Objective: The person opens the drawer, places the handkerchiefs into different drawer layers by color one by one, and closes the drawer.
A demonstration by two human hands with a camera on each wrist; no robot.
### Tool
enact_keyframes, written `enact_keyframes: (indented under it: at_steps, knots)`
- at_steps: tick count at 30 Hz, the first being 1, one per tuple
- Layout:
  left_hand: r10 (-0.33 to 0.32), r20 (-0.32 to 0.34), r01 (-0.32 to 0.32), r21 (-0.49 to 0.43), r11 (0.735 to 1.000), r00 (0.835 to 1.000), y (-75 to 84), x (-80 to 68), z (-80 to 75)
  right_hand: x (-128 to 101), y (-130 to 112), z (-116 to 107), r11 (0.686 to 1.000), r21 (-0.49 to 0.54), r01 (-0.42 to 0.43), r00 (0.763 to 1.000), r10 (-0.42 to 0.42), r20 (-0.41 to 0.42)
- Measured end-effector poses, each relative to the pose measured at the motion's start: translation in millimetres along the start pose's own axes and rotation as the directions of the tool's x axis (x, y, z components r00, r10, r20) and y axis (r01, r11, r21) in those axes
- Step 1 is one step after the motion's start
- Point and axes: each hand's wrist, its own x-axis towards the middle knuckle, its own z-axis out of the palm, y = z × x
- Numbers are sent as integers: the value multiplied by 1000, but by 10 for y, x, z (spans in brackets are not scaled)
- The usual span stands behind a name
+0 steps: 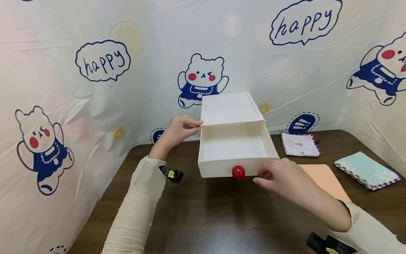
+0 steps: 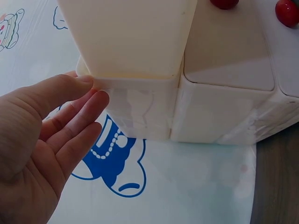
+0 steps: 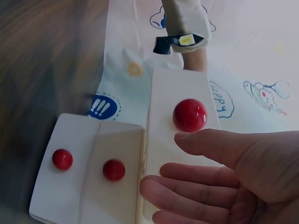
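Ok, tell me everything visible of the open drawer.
The drawer, topmost of three, is a white, open box, seemingly plastic, with a glossy round red knob mid-front. It is pulled out of the case, its pale floor showing. The right hand is at its front's right end; contact is unclear.

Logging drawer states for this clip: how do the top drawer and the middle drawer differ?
The top drawer is pulled out; the middle drawer is shut. The top drawer's inside shows in the head view; the middle drawer's is hidden. Both have a pale front with a round red knob.
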Motion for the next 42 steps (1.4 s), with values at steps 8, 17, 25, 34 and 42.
enact_keyframes:
  at_steps: [8, 17, 25, 34, 42]
  knots:
    - [-12, -6, 12, -5, 1000, 1000, -17, -11, -3, -72, 164, -75, 1000, -21, -14, 1000, 14, 15]
    - [-10, -10, 10, 0, 1000, 1000, -42, -12, 3, -135, 330, -151, 999, -24, -37, 999, 38, 30]
    - [-10, -7, 10, 7, 1000, 1000, -33, -14, 17, -148, 567, -194, 996, -11, -87, 993, 88, 80]
    - [2, -8, -2, 11, 1000, 1000, -20, -11, 15, -164, 820, -246, 995, 10, -100, 990, 98, 99]
    - [7, -9, -7, 14, 1000, 1000, -14, -9, 9, -189, 1068, -302, 991, -1, -132, 981, 130, 143]
